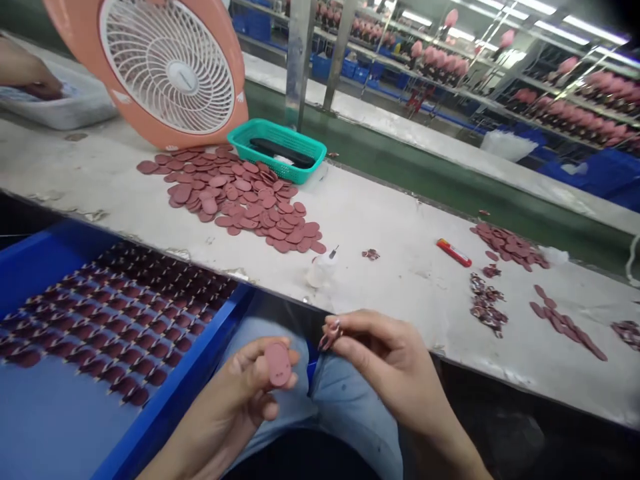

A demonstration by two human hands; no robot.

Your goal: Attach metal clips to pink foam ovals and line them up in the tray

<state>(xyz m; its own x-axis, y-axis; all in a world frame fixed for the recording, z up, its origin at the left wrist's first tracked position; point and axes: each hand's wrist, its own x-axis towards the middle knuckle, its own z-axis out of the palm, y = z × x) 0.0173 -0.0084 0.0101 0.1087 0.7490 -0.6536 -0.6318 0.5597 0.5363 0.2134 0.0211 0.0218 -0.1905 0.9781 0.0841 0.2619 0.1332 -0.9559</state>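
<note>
2 hands, 1 piece each: the left hand (227, 400) grips 1 oval maroon disc (278, 364) between thumb and fingers, its long axis nearly upright, pointing toward the white bench (380, 293); the right hand (387, 360) narrowly pinches 1 small dark piece (330, 338).

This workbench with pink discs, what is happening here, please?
A person holds a flat pink oval disc in the left hand and pinches a small dark piece with the right hand. Rows of pieces lie in a blue tray at the left, and loose discs are piled on the bench. Another person's hand reaches into a white tub.
</note>
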